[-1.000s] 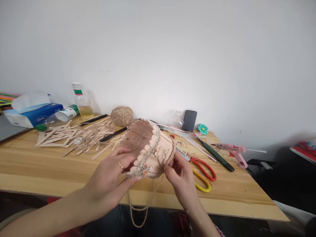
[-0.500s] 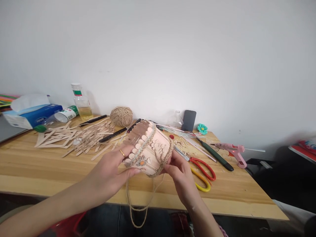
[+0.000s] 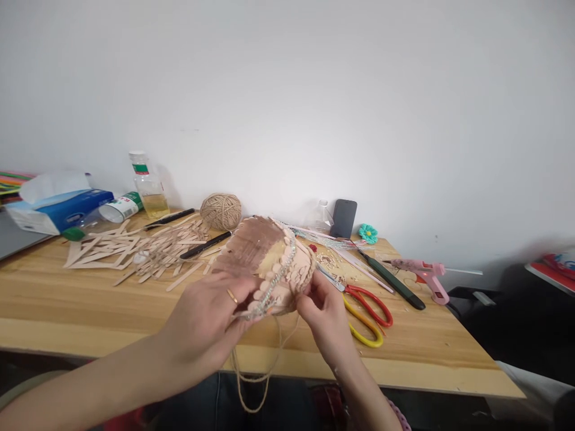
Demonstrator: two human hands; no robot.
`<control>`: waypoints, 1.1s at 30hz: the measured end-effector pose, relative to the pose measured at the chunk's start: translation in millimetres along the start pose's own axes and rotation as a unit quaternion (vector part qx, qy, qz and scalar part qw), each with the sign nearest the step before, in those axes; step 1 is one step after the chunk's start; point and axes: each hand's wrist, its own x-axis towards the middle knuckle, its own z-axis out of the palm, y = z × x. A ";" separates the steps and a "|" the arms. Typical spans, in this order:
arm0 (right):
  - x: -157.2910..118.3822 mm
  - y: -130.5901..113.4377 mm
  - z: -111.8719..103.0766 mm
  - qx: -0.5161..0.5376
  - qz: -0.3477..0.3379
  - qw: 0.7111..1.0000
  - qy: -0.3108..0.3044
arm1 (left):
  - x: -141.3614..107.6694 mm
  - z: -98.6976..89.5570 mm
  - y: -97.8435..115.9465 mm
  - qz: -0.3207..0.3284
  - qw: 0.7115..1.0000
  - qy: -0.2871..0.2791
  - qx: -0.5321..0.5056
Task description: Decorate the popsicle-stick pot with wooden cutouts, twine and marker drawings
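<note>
Between my hands is a round basket (image 3: 290,286) made of wooden craft sticks, tipped so that its open mouth faces left and toward me. Sparkly trim runs below its scalloped rim, and twine goes round its base. My left hand (image 3: 211,311), with a ring on one finger, grips the rim, some fingers inside the mouth. My right hand (image 3: 323,308) pinches the base end by the twine; whether its fingers hold the twine itself is hard to see. A loop of twine (image 3: 251,378) hangs below the basket, past the table's front edge.
Red-and-yellow-handled scissors (image 3: 366,311) lie right of my right hand, with a green-handled tool (image 3: 395,281) and pink glue gun (image 3: 424,275) beyond. Loose craft sticks (image 3: 148,248), a twine ball (image 3: 221,211), a bottle (image 3: 150,188) and a tissue box (image 3: 63,203) stand leftward.
The basket has turned in my hands, so more of its inside shows and the painted flowers on its side are mostly out of sight. My left hand has shifted slightly right.
</note>
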 end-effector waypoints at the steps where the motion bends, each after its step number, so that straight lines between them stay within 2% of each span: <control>1: 0.6 1.1 -1.6 0.016 0.007 1.000 -0.013 | 1.8 -1.1 -0.6 -0.012 1.000 -0.003 -0.012; 6: 2.4 5.1 -10.5 0.083 0.044 0.992 -0.084 | 10.2 -8.8 -6.4 -0.062 0.989 -0.052 -0.126; 9: 1.8 6.3 -10.8 0.106 0.049 0.990 -0.077 | 11.0 -10.4 -8.2 -0.075 0.986 -0.058 -0.138; 23: 1.2 7.3 -7.1 0.091 0.037 0.994 -0.045 | 10.4 -9.9 -6.8 -0.079 0.983 -0.071 -0.151; 28: -2.3 5.3 -11.5 0.096 0.036 0.991 -0.086 | 11.6 -12.3 -7.9 -0.122 0.978 -0.065 -0.154; 30: -4.1 3.4 -12.8 0.069 0.018 0.995 -0.073 | 11.9 -13.5 -8.2 -0.125 0.976 -0.066 -0.167; 33: -6.5 2.6 -15.3 0.000 -0.047 0.999 -0.011 | 11.9 -13.8 -10.7 -0.128 0.969 -0.072 -0.197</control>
